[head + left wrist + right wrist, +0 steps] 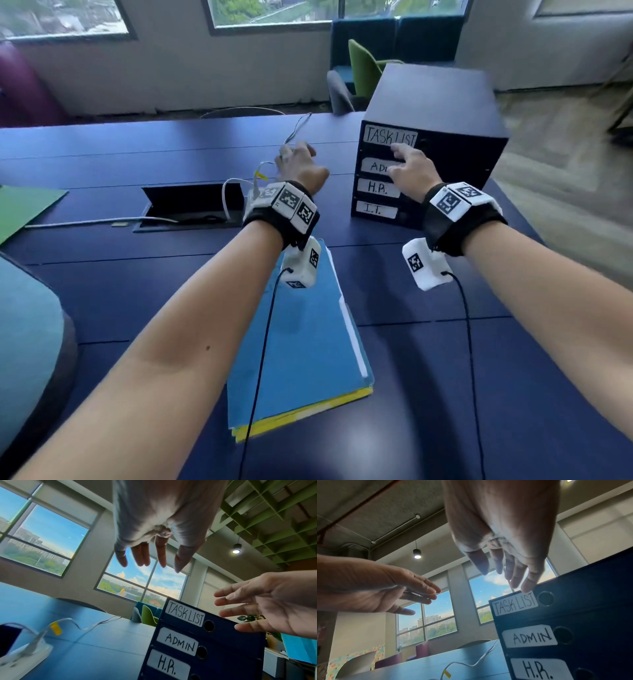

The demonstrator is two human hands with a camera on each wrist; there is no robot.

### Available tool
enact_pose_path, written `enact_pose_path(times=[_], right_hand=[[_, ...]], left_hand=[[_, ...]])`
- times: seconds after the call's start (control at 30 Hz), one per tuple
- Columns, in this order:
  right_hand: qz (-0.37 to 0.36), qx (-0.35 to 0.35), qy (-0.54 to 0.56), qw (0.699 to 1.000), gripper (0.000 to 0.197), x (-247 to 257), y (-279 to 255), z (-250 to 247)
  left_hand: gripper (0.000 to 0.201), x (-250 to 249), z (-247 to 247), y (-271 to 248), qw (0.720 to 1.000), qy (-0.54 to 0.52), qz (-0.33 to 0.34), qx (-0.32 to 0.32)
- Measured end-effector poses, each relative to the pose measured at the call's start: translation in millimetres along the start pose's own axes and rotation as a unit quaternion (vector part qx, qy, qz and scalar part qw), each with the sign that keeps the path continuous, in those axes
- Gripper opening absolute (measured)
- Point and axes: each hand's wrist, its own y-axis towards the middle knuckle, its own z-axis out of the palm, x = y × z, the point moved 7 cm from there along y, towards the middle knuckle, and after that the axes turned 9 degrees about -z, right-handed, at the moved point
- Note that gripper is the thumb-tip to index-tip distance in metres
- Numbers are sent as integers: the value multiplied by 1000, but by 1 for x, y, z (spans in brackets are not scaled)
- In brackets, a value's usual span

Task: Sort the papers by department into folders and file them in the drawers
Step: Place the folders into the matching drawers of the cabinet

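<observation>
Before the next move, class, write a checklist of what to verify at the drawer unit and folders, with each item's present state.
1. Both hands free: left hand and right hand open, holding nothing: ok.
2. Drawer labels readable on drawer unit: ok.
3. A drawer open to file into: all look shut: not ok.
4. Right fingertips at TASK LIST label; contact: cannot tell.
5. Blue folder lies flat on table: ok.
6. Papers sorted inside: cannot tell.
</observation>
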Motion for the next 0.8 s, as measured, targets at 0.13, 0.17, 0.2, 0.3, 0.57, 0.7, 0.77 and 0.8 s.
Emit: enact_pose_path(times=[0.13, 0.17, 0.2, 0.3, 0.57, 0.7, 0.77, 0.8], right_hand=[[35, -52, 37, 997, 40, -18, 29, -36], [58, -59, 58, 995, 36, -29, 36, -37], [84, -63, 82, 991, 33, -40, 41, -35], [137, -71, 165, 974, 27, -72, 54, -22], [148, -127, 403, 894, 39, -105, 87, 1], [151, -155, 431, 876, 22, -110, 92, 11], [147, -179, 429, 873, 19, -108, 87, 14], [147, -191, 429, 871, 19, -105, 82, 15]], left_hand=[[35, -63, 10, 20, 997, 7, 74, -13], [35, -74, 16, 25, 996, 11, 86, -12], [35, -84, 22, 30, 995, 17, 98, -8], [41, -107, 46, 46, 992, 40, 119, 15], [43, -119, 96, 87, 986, 98, 105, 79], [45, -110, 104, 90, 988, 90, 110, 66], [48, -107, 106, 89, 987, 89, 108, 72], [49, -106, 107, 89, 988, 86, 103, 79]])
